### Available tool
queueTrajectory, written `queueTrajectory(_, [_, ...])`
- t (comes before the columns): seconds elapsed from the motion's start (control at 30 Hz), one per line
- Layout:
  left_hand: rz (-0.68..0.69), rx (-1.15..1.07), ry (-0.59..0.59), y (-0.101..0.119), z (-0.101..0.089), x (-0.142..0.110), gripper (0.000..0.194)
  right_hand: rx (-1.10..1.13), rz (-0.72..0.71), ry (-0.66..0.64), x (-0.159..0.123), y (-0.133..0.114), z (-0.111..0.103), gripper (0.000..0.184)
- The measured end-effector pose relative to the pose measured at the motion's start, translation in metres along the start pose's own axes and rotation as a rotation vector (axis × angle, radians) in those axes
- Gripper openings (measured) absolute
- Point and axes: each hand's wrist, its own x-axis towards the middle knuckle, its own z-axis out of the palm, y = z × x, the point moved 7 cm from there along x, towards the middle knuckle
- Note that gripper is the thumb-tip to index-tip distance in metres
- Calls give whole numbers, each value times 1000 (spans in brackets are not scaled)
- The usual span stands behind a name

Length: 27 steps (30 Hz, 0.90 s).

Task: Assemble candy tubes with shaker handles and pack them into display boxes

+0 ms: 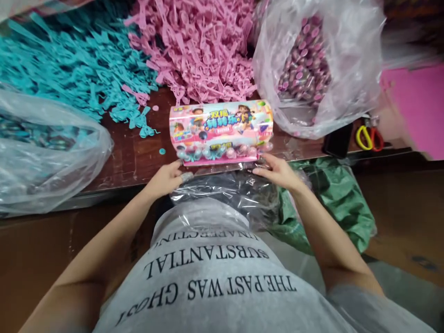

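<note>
A curved pink printed toy card with a row of small teal and pink round toys along its lower edge lies at the front of the brown table. A clear plastic bag hangs from the card's near edge down over my lap. My left hand pinches the bag's left corner by the card's lower left end. My right hand pinches the bag's edge by the card's lower right end. Both hands have their fingers closed on the plastic.
Teal plastic parts are heaped at the back left, pink ones at the back middle. A clear bag of pink-capped pieces stands at right, another clear bag at left. Scissors, a dark phone and a green bag are on the right.
</note>
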Motion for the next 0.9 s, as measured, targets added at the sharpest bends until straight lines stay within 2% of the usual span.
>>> queueTrajectory(0.13, [-121, -26, -53, -22, 6, -52, 30, 152, 92, -75, -57, 13, 27, 58])
queueTrajectory(0.23, [-94, 13, -82, -28, 4, -65, 32, 215, 106, -105, -73, 15, 38, 57])
queueTrajectory(0.3, [-26, 151, -75, -31, -4, -64, 31, 188, 95, -88, -74, 15, 34, 57])
queueTrajectory(0.4, [174, 582, -11, -30, -18, -59, 26, -29, 5, -117, -72, 13, 19, 54])
queueTrajectory(0.47, [322, 848, -14, -29, -19, -58, 25, -282, -147, -194, -70, 5, 12, 38])
queueTrajectory(0.53, [431, 985, -59, -32, -13, -59, 27, -505, -305, -248, -68, -3, 7, 26])
queueTrajectory(0.6, [467, 1056, -81, -35, -8, -58, 31, -633, -382, -247, -60, -9, 2, 28])
queueTrajectory(0.77, [418, 1088, -49, -40, -9, -56, 35, -790, -448, -227, -38, -25, -8, 32])
queueTrajectory(0.83, [419, 992, -38, -35, -17, -60, 37, -709, -467, -280, -36, -39, -17, 31])
queueTrajectory(0.9, [438, 811, 8, -23, -32, -67, 36, -526, -441, -364, -35, -57, -30, 31])
